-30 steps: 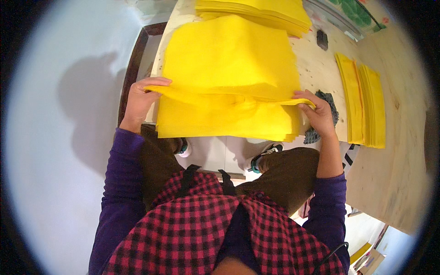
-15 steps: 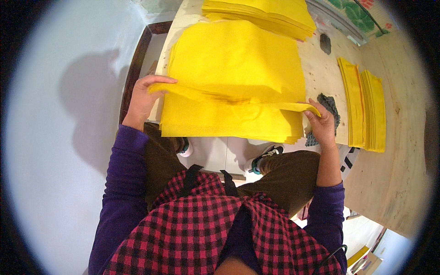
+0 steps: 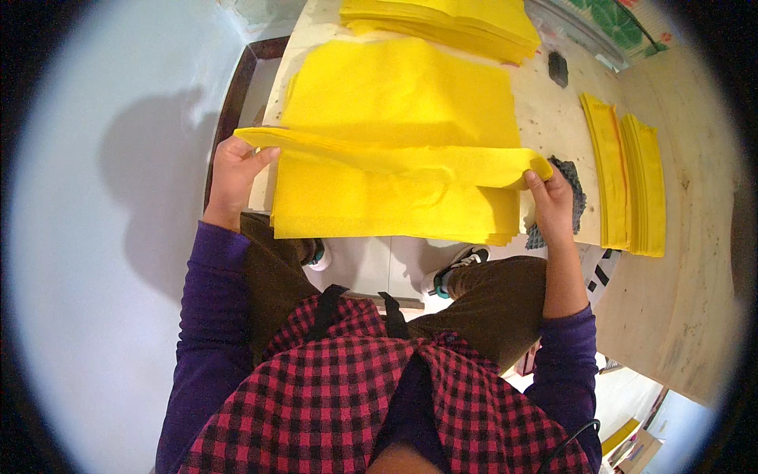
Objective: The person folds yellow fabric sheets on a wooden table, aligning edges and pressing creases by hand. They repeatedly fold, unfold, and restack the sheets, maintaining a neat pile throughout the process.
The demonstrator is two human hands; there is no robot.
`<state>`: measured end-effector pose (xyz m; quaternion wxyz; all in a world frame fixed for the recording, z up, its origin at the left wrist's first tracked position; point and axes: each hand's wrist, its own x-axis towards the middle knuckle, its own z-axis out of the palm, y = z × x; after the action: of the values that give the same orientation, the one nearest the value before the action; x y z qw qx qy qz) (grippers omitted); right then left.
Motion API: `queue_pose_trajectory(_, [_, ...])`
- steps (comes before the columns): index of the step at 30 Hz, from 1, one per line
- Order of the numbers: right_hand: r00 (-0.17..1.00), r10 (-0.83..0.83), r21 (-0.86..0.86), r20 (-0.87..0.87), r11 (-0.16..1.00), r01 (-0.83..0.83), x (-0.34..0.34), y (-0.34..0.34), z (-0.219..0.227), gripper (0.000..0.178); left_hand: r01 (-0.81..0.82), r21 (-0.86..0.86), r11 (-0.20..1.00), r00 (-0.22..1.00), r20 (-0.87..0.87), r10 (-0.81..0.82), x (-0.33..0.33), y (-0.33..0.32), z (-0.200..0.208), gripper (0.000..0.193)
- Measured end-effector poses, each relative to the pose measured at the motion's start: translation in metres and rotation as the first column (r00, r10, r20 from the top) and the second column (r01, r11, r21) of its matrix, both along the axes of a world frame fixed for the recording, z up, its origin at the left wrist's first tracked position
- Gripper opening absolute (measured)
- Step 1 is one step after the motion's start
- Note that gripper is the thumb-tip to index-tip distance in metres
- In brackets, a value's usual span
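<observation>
Between my hands, a folded strip of yellow cloth (image 3: 410,162) is stretched across, its middle sagging slightly. My left hand (image 3: 236,172) pinches its left end, thumb toward me. At the other end, my right hand (image 3: 552,197) grips the cloth with the thumb on the near side. Beneath the strip lies a flat stack of yellow cloth sheets (image 3: 379,217) reaching the table's near edge. Part of that stack is hidden by the strip.
Another yellow stack (image 3: 442,28) lies at the back of the wooden table (image 3: 545,118). Narrow folded yellow bundles (image 3: 643,186) rest at the right. A dark grey block (image 3: 558,69) and a crumpled grey cloth (image 3: 572,189) sit between. A pale wall (image 3: 110,261) stands left.
The strip's near face has turned up into view and looks broader. My left hand has dropped slightly, its thumb now along the cloth's near side. The right hand has rolled upward a little.
</observation>
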<state>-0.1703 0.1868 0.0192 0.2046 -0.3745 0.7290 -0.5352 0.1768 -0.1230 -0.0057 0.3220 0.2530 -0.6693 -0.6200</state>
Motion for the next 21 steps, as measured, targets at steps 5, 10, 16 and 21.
queue_pose_trajectory(5, [0.994,-0.100,0.086,-0.035,0.991,0.102,-0.002,-0.012,-0.002,0.022,-0.020,0.076,0.997,1.000,-0.002,0.021,-0.015,-0.001,0.004,0.028])
queue_pose_trajectory(10, [0.978,-0.173,0.011,-0.115,0.985,0.175,-0.003,-0.022,-0.008,0.020,-0.039,0.063,0.997,0.999,-0.032,0.041,-0.027,-0.006,0.000,0.029])
queue_pose_trajectory(16, [0.927,-0.202,0.071,-0.317,0.969,0.235,-0.014,-0.036,-0.018,0.020,-0.043,0.122,0.992,0.999,0.016,0.042,-0.037,-0.009,-0.005,0.027])
queue_pose_trajectory(21, [0.892,-0.185,0.183,-0.412,0.942,0.280,-0.018,-0.042,-0.020,0.023,-0.047,0.178,0.983,0.995,0.095,0.031,-0.041,-0.010,-0.002,0.026])
